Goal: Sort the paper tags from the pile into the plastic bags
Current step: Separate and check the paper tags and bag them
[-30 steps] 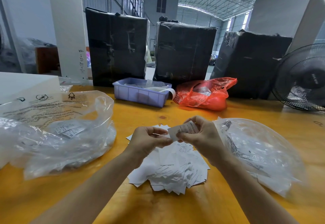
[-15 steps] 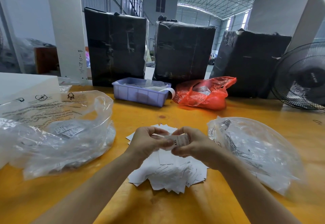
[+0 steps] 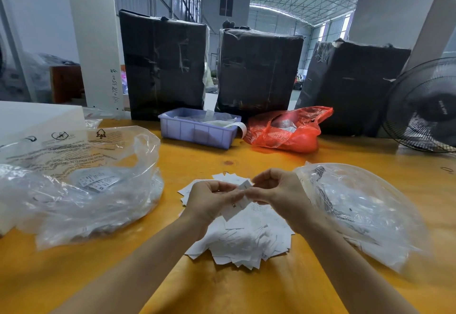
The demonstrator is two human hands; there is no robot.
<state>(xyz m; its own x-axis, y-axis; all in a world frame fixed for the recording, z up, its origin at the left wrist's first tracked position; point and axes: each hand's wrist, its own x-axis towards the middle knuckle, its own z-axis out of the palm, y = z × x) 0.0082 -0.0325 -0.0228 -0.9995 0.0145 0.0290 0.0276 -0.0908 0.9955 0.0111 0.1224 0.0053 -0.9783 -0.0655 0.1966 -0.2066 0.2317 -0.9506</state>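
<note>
A person's left hand [image 3: 209,199] and right hand [image 3: 277,191] meet just above a pile of white paper tags [image 3: 243,237] on a yellow table [image 3: 246,286]. Fingertips of both pinch one tag [image 3: 238,205], face up — likely to read it. Clear plastic bags lie open either side — left bag [image 3: 81,185], right bag [image 3: 365,212] — within easy reach for dropping.

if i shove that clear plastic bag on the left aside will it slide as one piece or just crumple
Probably crumple. The clear bag on the left lies slumped and wrinkled on the wooden table, so its film looks thin and floppy. It seems light, since only some flat tags in the bag show through. The glossy film would likely feel slippery, and the tags may shift inside.
</note>
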